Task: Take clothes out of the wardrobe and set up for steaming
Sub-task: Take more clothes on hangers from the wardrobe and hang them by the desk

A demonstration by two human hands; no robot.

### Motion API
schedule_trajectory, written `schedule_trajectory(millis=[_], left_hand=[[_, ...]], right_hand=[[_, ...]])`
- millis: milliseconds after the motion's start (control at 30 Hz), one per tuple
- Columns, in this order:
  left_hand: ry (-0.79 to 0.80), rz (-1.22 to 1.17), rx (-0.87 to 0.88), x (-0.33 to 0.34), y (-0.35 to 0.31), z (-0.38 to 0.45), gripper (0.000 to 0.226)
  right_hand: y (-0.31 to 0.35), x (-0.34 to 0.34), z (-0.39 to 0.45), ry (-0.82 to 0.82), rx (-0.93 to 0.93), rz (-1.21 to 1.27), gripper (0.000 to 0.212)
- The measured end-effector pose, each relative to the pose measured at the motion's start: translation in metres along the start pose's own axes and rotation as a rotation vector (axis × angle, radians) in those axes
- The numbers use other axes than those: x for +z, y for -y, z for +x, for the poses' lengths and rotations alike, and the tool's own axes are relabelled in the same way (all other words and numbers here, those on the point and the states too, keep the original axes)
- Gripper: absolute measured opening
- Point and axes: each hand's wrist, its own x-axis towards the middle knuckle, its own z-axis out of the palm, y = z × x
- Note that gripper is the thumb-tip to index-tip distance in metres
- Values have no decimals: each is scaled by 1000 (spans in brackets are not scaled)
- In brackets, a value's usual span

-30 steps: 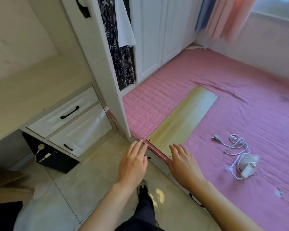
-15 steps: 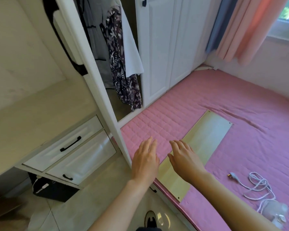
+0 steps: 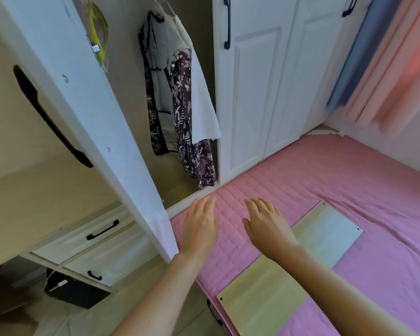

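Both hands further fwd: left hand (image 3: 199, 229), right hand (image 3: 267, 226).

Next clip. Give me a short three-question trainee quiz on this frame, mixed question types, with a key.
1. True or false: the left hand grips a hanging garment.
2. Multiple choice: the board lies on A) the floor, B) the pink bed, C) the drawers.
3. Fill in: the open door shows clothes hanging ____ the wardrobe.

Key: 1 false, both hands are open and empty, the right hand too. 2 B. 3 inside.
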Motion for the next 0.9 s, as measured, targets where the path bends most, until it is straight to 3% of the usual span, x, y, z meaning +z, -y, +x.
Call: schedule_trajectory(millis=[367,900], left_hand=[[-279,133,-96,-37,-22,108,42],[-447,60,-235,-123,4,298,43]], right_hand=[[-41,-52,101,-55,-212,-14,43],[-30,-122,293,-130,-360,-27,44]])
